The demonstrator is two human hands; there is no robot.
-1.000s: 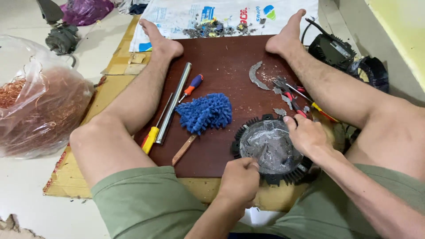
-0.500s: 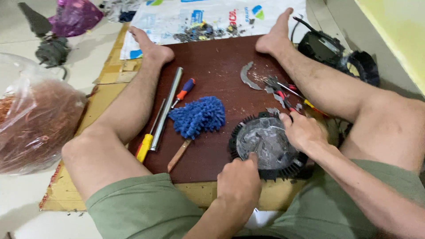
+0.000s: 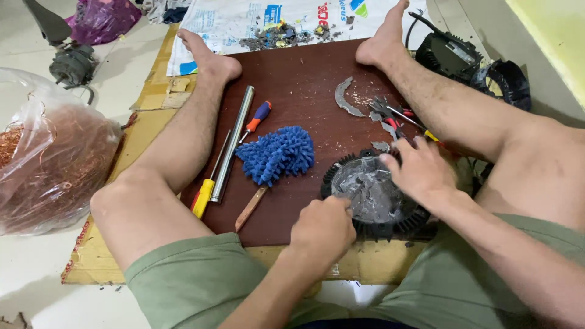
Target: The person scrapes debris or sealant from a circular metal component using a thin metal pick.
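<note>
I sit on the floor with my legs spread around a dark brown board (image 3: 304, 85). A round black finned part with a grey metal centre (image 3: 370, 196) lies at the board's near edge. My left hand (image 3: 323, 231) is closed in a fist against its near left rim, gripping it. My right hand (image 3: 420, 170) rests on its upper right rim, fingers curled over the edge. Whether a small tool is in either hand is hidden.
A blue fluffy duster with a wooden handle (image 3: 275, 157), a metal rod (image 3: 232, 141) and two screwdrivers (image 3: 256, 119) lie on the board. Pliers and metal scraps (image 3: 390, 116) lie by my right shin. A clear bag of copper wire (image 3: 49, 167) sits left; black fan housings (image 3: 475, 67) right.
Both hands stayed on the round part and shifted slightly on its rim. The camera view moved a little; the tools have not moved.
</note>
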